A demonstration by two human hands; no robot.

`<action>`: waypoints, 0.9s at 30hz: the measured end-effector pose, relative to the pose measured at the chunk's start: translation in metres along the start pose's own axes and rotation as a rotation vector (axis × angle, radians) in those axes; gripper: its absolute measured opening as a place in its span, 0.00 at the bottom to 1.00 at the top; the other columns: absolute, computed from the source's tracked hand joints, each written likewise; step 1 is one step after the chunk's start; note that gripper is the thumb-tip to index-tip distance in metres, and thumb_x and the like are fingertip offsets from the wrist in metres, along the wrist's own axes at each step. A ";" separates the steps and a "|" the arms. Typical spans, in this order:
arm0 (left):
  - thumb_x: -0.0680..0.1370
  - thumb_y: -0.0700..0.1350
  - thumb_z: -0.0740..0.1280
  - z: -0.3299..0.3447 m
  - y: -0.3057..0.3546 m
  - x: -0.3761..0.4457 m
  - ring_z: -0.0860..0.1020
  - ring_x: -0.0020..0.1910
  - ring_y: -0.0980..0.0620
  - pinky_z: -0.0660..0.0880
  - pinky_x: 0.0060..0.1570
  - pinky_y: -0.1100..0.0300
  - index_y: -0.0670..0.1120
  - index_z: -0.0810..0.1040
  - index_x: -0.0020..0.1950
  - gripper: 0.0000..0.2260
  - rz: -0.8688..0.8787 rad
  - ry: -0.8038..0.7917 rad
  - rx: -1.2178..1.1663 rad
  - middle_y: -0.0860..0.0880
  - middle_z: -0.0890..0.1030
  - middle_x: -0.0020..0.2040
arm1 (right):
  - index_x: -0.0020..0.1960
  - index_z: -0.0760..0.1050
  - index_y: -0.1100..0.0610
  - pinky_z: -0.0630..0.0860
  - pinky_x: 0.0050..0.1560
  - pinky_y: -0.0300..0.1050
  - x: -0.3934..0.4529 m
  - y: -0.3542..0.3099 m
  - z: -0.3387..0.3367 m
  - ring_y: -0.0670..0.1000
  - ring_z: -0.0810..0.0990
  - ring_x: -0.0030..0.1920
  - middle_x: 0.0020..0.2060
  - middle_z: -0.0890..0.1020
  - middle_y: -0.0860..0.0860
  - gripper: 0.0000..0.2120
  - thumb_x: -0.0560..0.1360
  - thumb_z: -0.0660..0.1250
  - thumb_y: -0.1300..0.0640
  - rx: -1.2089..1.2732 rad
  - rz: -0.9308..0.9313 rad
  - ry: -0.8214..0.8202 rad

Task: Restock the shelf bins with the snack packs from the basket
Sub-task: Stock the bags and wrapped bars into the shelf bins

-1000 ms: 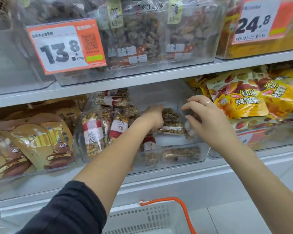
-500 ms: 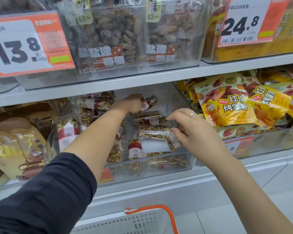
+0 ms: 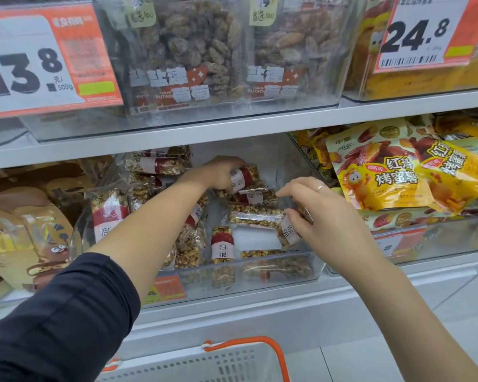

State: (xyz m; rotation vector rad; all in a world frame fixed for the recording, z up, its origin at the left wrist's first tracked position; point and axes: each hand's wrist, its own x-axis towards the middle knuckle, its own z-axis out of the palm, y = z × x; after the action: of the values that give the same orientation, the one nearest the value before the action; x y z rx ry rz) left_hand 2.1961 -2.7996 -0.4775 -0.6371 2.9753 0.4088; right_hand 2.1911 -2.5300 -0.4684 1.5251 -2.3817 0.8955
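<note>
A clear shelf bin (image 3: 313, 264) on the lower shelf holds several nut snack packs with red and white labels. Deep in the bin, my left hand (image 3: 218, 175) grips one such snack pack (image 3: 246, 177) near the back. My right hand (image 3: 319, 213) is at the bin's right side and pinches another snack pack (image 3: 287, 231), tilted, just above the bin floor. A white basket (image 3: 204, 365) with an orange handle sits below, only its top edge in view.
To the right lies a bin of yellow sweet-potato bags (image 3: 384, 175). Brown snack bags (image 3: 25, 232) fill the bin on the left. The upper shelf (image 3: 232, 128) carries clear tubs of dried fruit and price tags (image 3: 39, 64) close above my hands.
My left hand lifted a pack from the middle of the bin toward the back. My right hand stayed at the bin's right side with its pack. The view moved closer.
</note>
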 end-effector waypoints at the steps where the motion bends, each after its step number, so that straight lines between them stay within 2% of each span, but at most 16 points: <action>1: 0.69 0.36 0.74 -0.003 0.003 -0.001 0.73 0.61 0.44 0.74 0.52 0.57 0.49 0.64 0.73 0.35 -0.028 0.026 -0.138 0.45 0.70 0.68 | 0.58 0.76 0.52 0.76 0.41 0.48 0.000 0.000 0.000 0.50 0.77 0.48 0.59 0.75 0.46 0.13 0.75 0.65 0.62 0.006 -0.001 0.000; 3: 0.70 0.35 0.72 -0.010 0.007 -0.003 0.75 0.53 0.48 0.76 0.42 0.60 0.49 0.67 0.69 0.30 -0.053 0.036 -0.407 0.47 0.73 0.61 | 0.58 0.76 0.52 0.76 0.41 0.48 -0.001 -0.001 0.001 0.50 0.77 0.48 0.59 0.75 0.46 0.13 0.75 0.65 0.63 0.012 -0.004 0.000; 5: 0.73 0.35 0.69 -0.015 0.011 -0.007 0.77 0.50 0.48 0.76 0.41 0.61 0.48 0.71 0.67 0.23 -0.059 -0.129 -0.547 0.47 0.76 0.57 | 0.58 0.76 0.52 0.77 0.41 0.49 -0.001 -0.001 0.001 0.51 0.77 0.48 0.59 0.75 0.46 0.13 0.75 0.65 0.63 0.014 -0.006 0.002; 7: 0.77 0.35 0.63 -0.016 0.011 -0.008 0.79 0.44 0.52 0.75 0.39 0.63 0.50 0.77 0.60 0.15 -0.050 -0.337 -0.567 0.47 0.79 0.55 | 0.57 0.76 0.52 0.76 0.40 0.48 0.000 -0.001 0.000 0.50 0.77 0.47 0.58 0.75 0.46 0.12 0.75 0.65 0.63 0.014 -0.009 0.006; 8: 0.78 0.36 0.61 -0.015 0.012 -0.007 0.77 0.40 0.55 0.73 0.38 0.64 0.51 0.79 0.57 0.14 -0.053 -0.350 -0.534 0.47 0.79 0.55 | 0.57 0.76 0.52 0.76 0.40 0.47 0.000 -0.001 0.000 0.49 0.76 0.46 0.58 0.75 0.46 0.12 0.75 0.65 0.62 0.012 -0.010 0.006; 9: 0.79 0.37 0.60 -0.013 0.012 -0.004 0.77 0.37 0.55 0.73 0.38 0.63 0.51 0.81 0.54 0.14 -0.063 -0.297 -0.511 0.47 0.79 0.55 | 0.56 0.76 0.51 0.76 0.40 0.47 -0.001 -0.001 0.000 0.49 0.76 0.46 0.58 0.75 0.46 0.12 0.75 0.65 0.62 0.011 -0.009 0.004; 10: 0.80 0.38 0.60 -0.012 0.012 0.000 0.78 0.38 0.53 0.75 0.40 0.61 0.49 0.82 0.54 0.13 -0.079 -0.190 -0.488 0.46 0.79 0.55 | 0.57 0.76 0.51 0.76 0.40 0.47 -0.001 -0.001 0.000 0.48 0.76 0.46 0.58 0.75 0.45 0.12 0.75 0.65 0.62 0.011 -0.006 0.001; 12: 0.79 0.36 0.60 -0.010 0.009 0.008 0.78 0.55 0.48 0.76 0.55 0.57 0.44 0.80 0.57 0.12 -0.116 0.008 -0.391 0.44 0.78 0.61 | 0.57 0.76 0.51 0.77 0.41 0.48 0.000 -0.001 0.000 0.49 0.76 0.49 0.58 0.75 0.45 0.12 0.75 0.65 0.62 0.016 -0.003 0.002; 13: 0.79 0.34 0.59 -0.008 0.009 0.011 0.75 0.61 0.47 0.73 0.61 0.56 0.43 0.79 0.59 0.13 -0.126 0.026 -0.282 0.43 0.76 0.64 | 0.56 0.77 0.52 0.77 0.41 0.48 0.001 -0.001 0.001 0.50 0.77 0.49 0.58 0.75 0.45 0.12 0.75 0.65 0.62 0.017 -0.006 0.004; 15: 0.79 0.32 0.57 -0.002 0.010 0.016 0.72 0.65 0.46 0.70 0.64 0.56 0.44 0.75 0.65 0.18 -0.141 -0.065 -0.065 0.45 0.71 0.69 | 0.55 0.77 0.52 0.77 0.40 0.48 0.000 0.000 0.000 0.50 0.77 0.48 0.57 0.76 0.45 0.11 0.75 0.65 0.62 0.020 -0.011 0.007; 17: 0.78 0.34 0.59 0.001 0.012 0.020 0.70 0.65 0.46 0.70 0.64 0.56 0.45 0.70 0.70 0.21 -0.171 -0.206 0.057 0.46 0.69 0.71 | 0.55 0.77 0.52 0.77 0.40 0.48 -0.001 -0.001 -0.001 0.49 0.77 0.47 0.57 0.75 0.45 0.10 0.76 0.65 0.62 0.032 -0.006 0.001; 20: 0.78 0.42 0.64 0.001 0.007 0.027 0.70 0.66 0.45 0.71 0.65 0.51 0.43 0.64 0.74 0.24 -0.259 -0.398 0.064 0.45 0.67 0.72 | 0.55 0.76 0.51 0.78 0.44 0.49 0.000 -0.001 -0.001 0.48 0.77 0.50 0.58 0.75 0.44 0.10 0.76 0.64 0.61 0.034 -0.009 -0.010; 22: 0.78 0.46 0.65 -0.001 0.003 0.026 0.71 0.66 0.43 0.70 0.65 0.50 0.39 0.67 0.72 0.24 -0.304 -0.415 0.100 0.42 0.69 0.71 | 0.55 0.76 0.51 0.78 0.44 0.48 0.000 0.000 -0.001 0.49 0.77 0.51 0.57 0.75 0.44 0.10 0.76 0.65 0.61 0.039 -0.012 -0.005; 24: 0.77 0.45 0.65 0.000 0.001 0.023 0.75 0.61 0.41 0.75 0.59 0.49 0.35 0.71 0.66 0.21 -0.301 -0.366 0.128 0.39 0.75 0.63 | 0.55 0.76 0.51 0.77 0.44 0.47 0.001 0.000 -0.001 0.49 0.77 0.50 0.57 0.75 0.44 0.10 0.76 0.65 0.61 0.037 -0.012 -0.010; 25: 0.77 0.44 0.65 0.001 0.001 0.022 0.78 0.55 0.41 0.77 0.52 0.51 0.35 0.73 0.63 0.19 -0.274 -0.325 0.131 0.40 0.78 0.57 | 0.55 0.76 0.51 0.77 0.44 0.47 0.000 0.000 -0.001 0.49 0.77 0.50 0.56 0.75 0.44 0.10 0.76 0.65 0.61 0.035 -0.011 -0.014; 27: 0.74 0.45 0.70 0.002 0.001 0.021 0.76 0.43 0.46 0.73 0.39 0.56 0.37 0.75 0.57 0.16 -0.200 -0.166 0.139 0.44 0.77 0.48 | 0.55 0.77 0.51 0.78 0.43 0.49 0.000 -0.001 -0.001 0.49 0.77 0.49 0.56 0.76 0.44 0.10 0.76 0.65 0.61 0.035 -0.016 -0.016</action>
State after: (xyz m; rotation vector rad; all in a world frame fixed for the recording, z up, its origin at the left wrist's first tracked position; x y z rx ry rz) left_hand 2.1766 -2.8064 -0.4822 -0.8313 2.7218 0.2252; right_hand 2.1917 -2.5296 -0.4670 1.5674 -2.3738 0.9300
